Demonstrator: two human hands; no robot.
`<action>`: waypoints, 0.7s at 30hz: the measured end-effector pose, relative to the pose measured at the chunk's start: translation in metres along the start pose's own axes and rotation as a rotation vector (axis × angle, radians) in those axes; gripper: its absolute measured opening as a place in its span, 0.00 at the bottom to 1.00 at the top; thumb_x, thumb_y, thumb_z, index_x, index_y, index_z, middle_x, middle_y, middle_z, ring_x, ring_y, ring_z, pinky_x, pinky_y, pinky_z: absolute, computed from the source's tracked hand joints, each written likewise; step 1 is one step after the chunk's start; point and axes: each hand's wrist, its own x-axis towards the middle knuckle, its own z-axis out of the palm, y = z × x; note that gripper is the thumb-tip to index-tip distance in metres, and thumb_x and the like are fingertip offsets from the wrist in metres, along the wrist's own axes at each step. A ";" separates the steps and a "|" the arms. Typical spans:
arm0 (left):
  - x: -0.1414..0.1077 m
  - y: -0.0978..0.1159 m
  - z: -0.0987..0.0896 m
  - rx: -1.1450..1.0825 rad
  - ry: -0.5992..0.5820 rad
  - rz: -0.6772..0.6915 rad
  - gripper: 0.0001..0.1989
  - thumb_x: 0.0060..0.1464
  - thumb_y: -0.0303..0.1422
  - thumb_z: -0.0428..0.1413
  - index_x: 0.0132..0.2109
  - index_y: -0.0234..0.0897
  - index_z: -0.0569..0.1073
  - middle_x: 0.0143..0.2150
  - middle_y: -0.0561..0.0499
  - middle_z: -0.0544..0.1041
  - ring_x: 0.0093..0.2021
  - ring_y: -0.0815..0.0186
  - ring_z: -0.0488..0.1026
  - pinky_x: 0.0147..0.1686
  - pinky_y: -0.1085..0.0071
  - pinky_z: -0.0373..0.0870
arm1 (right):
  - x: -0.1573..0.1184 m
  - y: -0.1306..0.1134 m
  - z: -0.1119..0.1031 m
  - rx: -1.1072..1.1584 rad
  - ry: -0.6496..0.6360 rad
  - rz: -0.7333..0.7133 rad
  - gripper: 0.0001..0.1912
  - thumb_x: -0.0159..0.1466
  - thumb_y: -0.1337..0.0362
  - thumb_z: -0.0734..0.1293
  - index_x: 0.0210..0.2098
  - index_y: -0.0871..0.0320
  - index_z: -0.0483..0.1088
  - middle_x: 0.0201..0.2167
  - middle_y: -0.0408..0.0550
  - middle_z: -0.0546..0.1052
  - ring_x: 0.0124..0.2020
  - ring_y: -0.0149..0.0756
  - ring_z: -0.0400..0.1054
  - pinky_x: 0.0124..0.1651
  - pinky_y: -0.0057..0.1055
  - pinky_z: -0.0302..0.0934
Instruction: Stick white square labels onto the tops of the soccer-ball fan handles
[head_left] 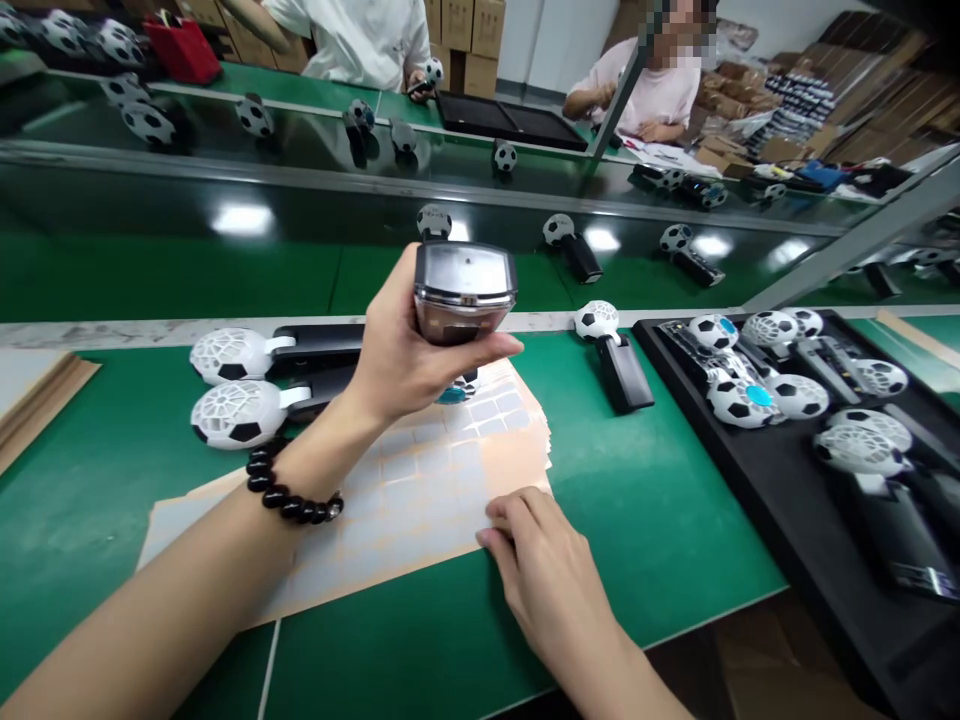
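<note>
My left hand [394, 355], with a black bead bracelet [289, 495] on its wrist, is wrapped round a handheld fan [466, 275]. The shiny end of its handle faces me, and part of its soccer-ball head shows below my hand. Beneath lies a stack of sticker sheets [397, 510] with pale grey labels on peach backing. At the stack's lower right edge, my right hand [551, 565] has thumb and fingers pinched together on the top sheet; whether a label is between them cannot be made out. Two similar fans [236, 413] lie left of my left hand.
Another fan [625, 372] lies right of the sheets, beside a black tray [705, 440] holding several fans. Beyond the green table runs a conveyor belt [300, 210] carrying more. Two people [360, 40] work across it. Brown boards [37, 400] lie at left.
</note>
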 end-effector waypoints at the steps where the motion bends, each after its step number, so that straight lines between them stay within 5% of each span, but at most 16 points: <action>1: 0.000 0.001 0.000 0.005 -0.007 -0.006 0.20 0.43 0.39 0.75 0.38 0.40 0.74 0.35 0.51 0.78 0.32 0.60 0.78 0.34 0.60 0.79 | 0.000 -0.001 0.001 0.014 -0.011 0.014 0.05 0.66 0.71 0.65 0.39 0.56 0.71 0.37 0.51 0.79 0.37 0.48 0.76 0.30 0.34 0.65; 7: -0.002 0.007 -0.001 0.075 -0.034 -0.064 0.24 0.45 0.43 0.73 0.43 0.41 0.71 0.34 0.52 0.79 0.33 0.59 0.79 0.32 0.61 0.79 | 0.006 0.003 -0.028 0.258 -0.164 0.066 0.08 0.69 0.70 0.61 0.33 0.54 0.65 0.34 0.46 0.78 0.35 0.38 0.75 0.37 0.31 0.69; 10: -0.002 0.009 -0.006 0.154 -0.045 -0.008 0.26 0.46 0.43 0.73 0.46 0.41 0.70 0.35 0.51 0.80 0.33 0.60 0.80 0.31 0.65 0.78 | 0.021 0.017 -0.056 0.759 -0.366 0.157 0.12 0.70 0.56 0.65 0.32 0.54 0.64 0.39 0.48 0.80 0.39 0.37 0.76 0.44 0.33 0.71; 12: 0.000 0.010 -0.009 0.205 -0.065 0.091 0.25 0.47 0.40 0.73 0.47 0.40 0.71 0.37 0.50 0.81 0.34 0.62 0.80 0.33 0.67 0.78 | 0.038 0.020 -0.075 1.090 -0.397 0.224 0.18 0.66 0.48 0.70 0.32 0.55 0.65 0.35 0.47 0.79 0.33 0.34 0.74 0.39 0.32 0.72; 16: 0.005 0.016 -0.017 0.287 -0.127 0.267 0.23 0.50 0.37 0.71 0.48 0.38 0.71 0.41 0.46 0.81 0.37 0.64 0.79 0.36 0.70 0.77 | 0.075 -0.007 -0.110 1.265 -0.163 0.116 0.17 0.64 0.51 0.74 0.31 0.55 0.70 0.21 0.38 0.72 0.19 0.25 0.64 0.22 0.21 0.63; 21: 0.010 0.025 -0.028 0.413 -0.180 0.351 0.13 0.61 0.35 0.63 0.49 0.39 0.70 0.41 0.46 0.80 0.38 0.64 0.79 0.36 0.71 0.77 | 0.106 -0.062 -0.133 1.101 0.122 -0.118 0.06 0.63 0.65 0.75 0.30 0.55 0.75 0.21 0.38 0.76 0.20 0.27 0.70 0.23 0.22 0.68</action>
